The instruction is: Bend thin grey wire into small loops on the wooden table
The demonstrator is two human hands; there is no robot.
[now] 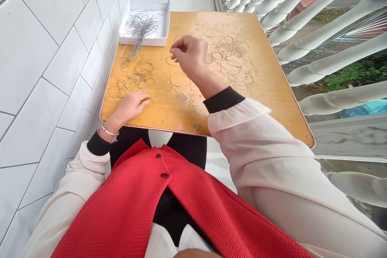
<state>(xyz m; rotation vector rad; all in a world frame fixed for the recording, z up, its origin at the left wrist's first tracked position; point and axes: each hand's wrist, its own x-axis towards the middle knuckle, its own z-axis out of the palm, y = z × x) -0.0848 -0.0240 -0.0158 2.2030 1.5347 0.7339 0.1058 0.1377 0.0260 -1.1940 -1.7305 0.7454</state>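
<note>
Head view puts your right hand (189, 56) over the middle of the surface (246, 111), its fingers (175, 46) pinched together; any strand between them would be too thin to make out, so whether they clamp anything cannot be told. Your left hand (130, 107) rests near the front edge, its fingers lying close together and gripping nothing visible, just beside a cluster of thin wire loops (131, 78). A second spread of loops (226, 58) lies to the right, well apart, perhaps to keep the two groups from tangling. A bundle of grey wire (140, 28) sits in a white cardboard tray (163, 20) at the far edge, likely to keep loose strands gathered, though some trail over its rim. You have no brand or lettering to read on the tray.
</note>
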